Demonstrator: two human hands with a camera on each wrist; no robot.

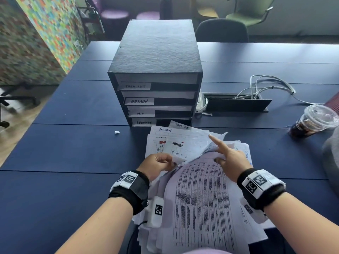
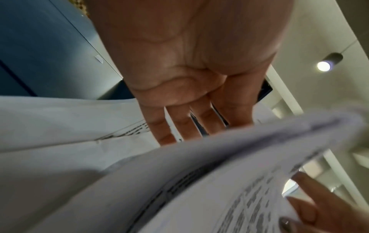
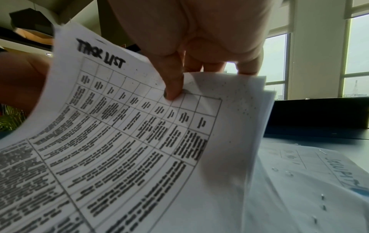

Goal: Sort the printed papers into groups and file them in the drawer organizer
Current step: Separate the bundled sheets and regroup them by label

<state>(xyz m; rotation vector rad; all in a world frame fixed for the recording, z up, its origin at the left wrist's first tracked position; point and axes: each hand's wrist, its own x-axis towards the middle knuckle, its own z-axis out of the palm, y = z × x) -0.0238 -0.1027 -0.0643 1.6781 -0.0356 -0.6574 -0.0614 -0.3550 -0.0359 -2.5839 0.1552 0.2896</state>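
The papers (image 1: 198, 189) lie in a loose heap on the table (image 1: 64, 153), under both my hands and short of the organizer (image 1: 156, 74). My right hand (image 1: 230, 158) pinches a lifted bunch; my left hand (image 1: 157, 165) pinches one sheet's edge. If my right thumb loosens, I think the bunch fans and the groups mix.

You face a drawer organizer (image 1: 156, 52) of black board with a rough, pebbled matt skin. Your printed papers (image 1: 200, 198) are thin matt sheets on a smooth matt blue table (image 1: 64, 153). At right, a glossy clear plastic cup (image 1: 313, 120).
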